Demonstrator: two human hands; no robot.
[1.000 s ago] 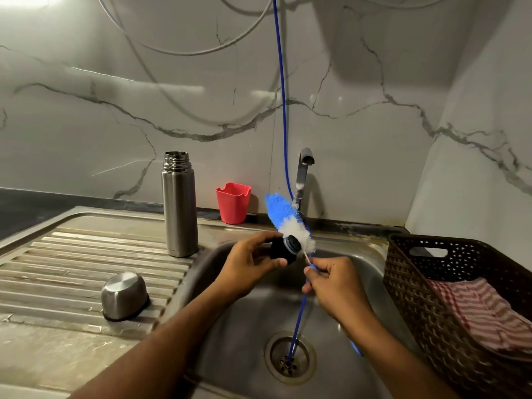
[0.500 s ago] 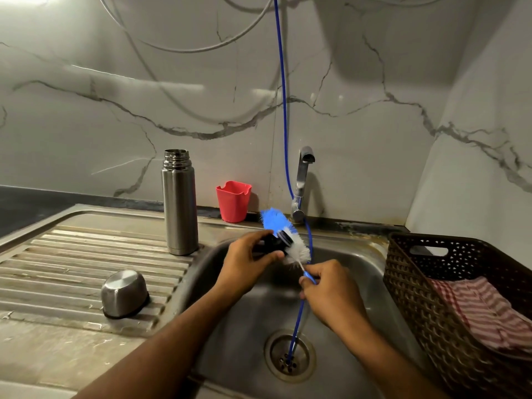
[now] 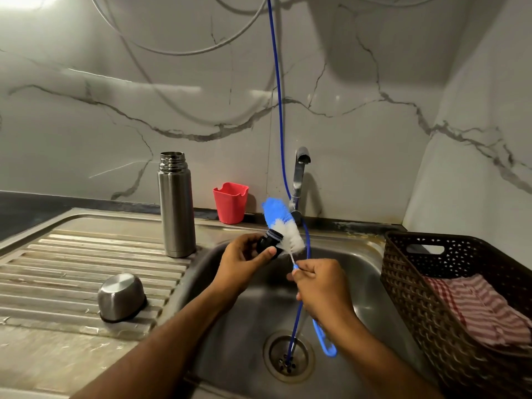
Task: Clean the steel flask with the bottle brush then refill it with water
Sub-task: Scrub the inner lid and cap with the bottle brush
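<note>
The steel flask (image 3: 176,205) stands upright and uncapped on the draining board, left of the sink basin (image 3: 359,272). Its steel cup lid (image 3: 121,296) lies upside down on the ribbed board nearer me. Over the basin my left hand (image 3: 244,264) grips a small black stopper (image 3: 269,243). My right hand (image 3: 321,289) holds the handle of the bottle brush (image 3: 283,226), whose blue and white bristles lie against the stopper. The brush's blue loop end hangs below my right wrist.
A tap (image 3: 299,180) rises behind the basin, with a thin blue hose (image 3: 277,110) running down into the drain (image 3: 288,358). A red plastic cup (image 3: 230,203) stands by the wall. A brown woven basket (image 3: 460,298) holding a striped cloth sits at the right.
The brush head has slid back and forth across the stopper, dipping lower and left, then rising again. My right hand has shifted slightly along with it.
</note>
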